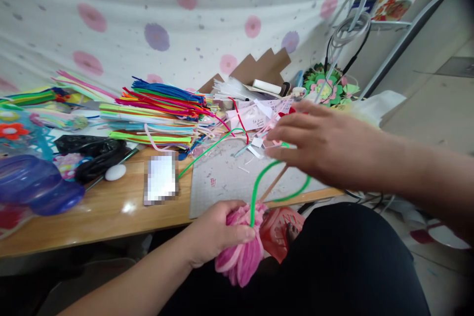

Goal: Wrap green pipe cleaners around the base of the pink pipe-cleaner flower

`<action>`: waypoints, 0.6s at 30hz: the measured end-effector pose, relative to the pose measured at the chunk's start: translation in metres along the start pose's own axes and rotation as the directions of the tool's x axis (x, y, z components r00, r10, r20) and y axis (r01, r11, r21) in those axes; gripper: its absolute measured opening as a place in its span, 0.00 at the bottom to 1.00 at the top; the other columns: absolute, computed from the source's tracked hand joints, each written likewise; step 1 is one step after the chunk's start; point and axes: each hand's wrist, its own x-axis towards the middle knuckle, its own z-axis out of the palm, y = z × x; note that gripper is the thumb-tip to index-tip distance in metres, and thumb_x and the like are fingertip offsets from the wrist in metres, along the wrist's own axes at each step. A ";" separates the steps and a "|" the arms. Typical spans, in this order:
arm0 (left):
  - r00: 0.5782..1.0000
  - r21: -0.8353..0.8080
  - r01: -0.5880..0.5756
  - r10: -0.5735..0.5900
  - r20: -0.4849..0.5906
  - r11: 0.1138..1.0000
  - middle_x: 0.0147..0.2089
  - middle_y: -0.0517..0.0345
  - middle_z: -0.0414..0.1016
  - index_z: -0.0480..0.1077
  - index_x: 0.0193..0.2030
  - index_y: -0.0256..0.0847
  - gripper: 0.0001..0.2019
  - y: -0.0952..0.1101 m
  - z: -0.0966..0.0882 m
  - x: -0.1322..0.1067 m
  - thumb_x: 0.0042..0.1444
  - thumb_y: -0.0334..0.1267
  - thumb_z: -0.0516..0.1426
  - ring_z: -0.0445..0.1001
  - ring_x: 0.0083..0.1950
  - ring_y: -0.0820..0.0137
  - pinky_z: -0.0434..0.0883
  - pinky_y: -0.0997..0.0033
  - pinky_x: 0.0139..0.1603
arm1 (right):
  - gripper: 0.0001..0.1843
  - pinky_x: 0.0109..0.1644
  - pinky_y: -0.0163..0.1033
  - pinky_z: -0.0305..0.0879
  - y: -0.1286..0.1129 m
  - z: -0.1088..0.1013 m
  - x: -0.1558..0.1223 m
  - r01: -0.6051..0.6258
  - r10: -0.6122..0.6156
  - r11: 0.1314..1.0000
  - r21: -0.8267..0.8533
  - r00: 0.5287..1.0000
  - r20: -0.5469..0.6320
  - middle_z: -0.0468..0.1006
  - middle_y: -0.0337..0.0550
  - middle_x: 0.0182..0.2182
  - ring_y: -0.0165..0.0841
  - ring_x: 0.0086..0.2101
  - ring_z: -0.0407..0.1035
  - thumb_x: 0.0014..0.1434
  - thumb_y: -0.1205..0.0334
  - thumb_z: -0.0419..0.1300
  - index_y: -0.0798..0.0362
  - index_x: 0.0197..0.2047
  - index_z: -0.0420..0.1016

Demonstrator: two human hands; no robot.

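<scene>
A pink fuzzy pipe-cleaner flower point(242, 261) hangs head down in my left hand point(218, 232), whose thumb and fingers close around its base. From that base a thin brown stick point(274, 182) rises toward the upper right. A green pipe cleaner point(255, 190) starts under my left thumb and loops up around the stick, partly hidden behind my right hand point(314, 143). My right hand is slightly blurred, its fingers stretched out to the left above the loop. Its thumb is out of sight, and I see nothing held in it.
Bundles of coloured pipe cleaners point(159, 108) lie on the wooden table point(111, 222). A grey mat point(207, 187) carries scraps. A blurred-out phone-like rectangle point(161, 177), a black plastic bag point(92, 145) and a purple translucent object point(37, 185) are left. A red bag point(276, 232) hangs below.
</scene>
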 end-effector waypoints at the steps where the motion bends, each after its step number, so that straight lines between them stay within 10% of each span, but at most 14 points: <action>1: 1.000 0.005 -0.006 0.006 -0.002 1.000 0.45 0.53 0.76 0.71 0.46 0.37 0.20 0.000 0.001 0.001 0.46 0.42 0.62 0.72 0.46 0.61 0.65 0.61 0.50 | 0.14 0.55 0.54 0.56 -0.013 0.003 0.001 0.002 -0.002 1.000 0.026 1.000 -0.015 0.75 0.47 0.49 0.42 0.50 0.66 0.64 0.64 0.49 0.52 0.48 0.74; 7: 1.000 -0.074 -0.024 0.023 -0.011 0.997 0.40 0.55 0.76 0.72 0.40 0.37 0.13 0.002 0.006 0.005 0.48 0.40 0.62 0.72 0.43 0.64 0.66 0.62 0.47 | 0.19 0.61 0.54 0.54 -0.066 0.031 0.002 0.123 -0.129 0.961 0.249 0.992 0.006 0.70 0.46 0.56 0.42 0.56 0.63 0.66 0.63 0.46 0.55 0.57 0.66; 18: 0.998 -0.208 0.064 -0.057 0.039 0.976 0.36 0.58 0.74 0.73 0.40 0.36 0.17 0.001 0.009 0.005 0.43 0.41 0.64 0.69 0.36 0.70 0.65 0.68 0.42 | 0.15 0.61 0.53 0.53 -0.051 0.044 -0.009 0.063 -0.071 0.896 0.440 0.997 0.004 0.77 0.48 0.47 0.36 0.49 0.69 0.67 0.66 0.46 0.55 0.51 0.70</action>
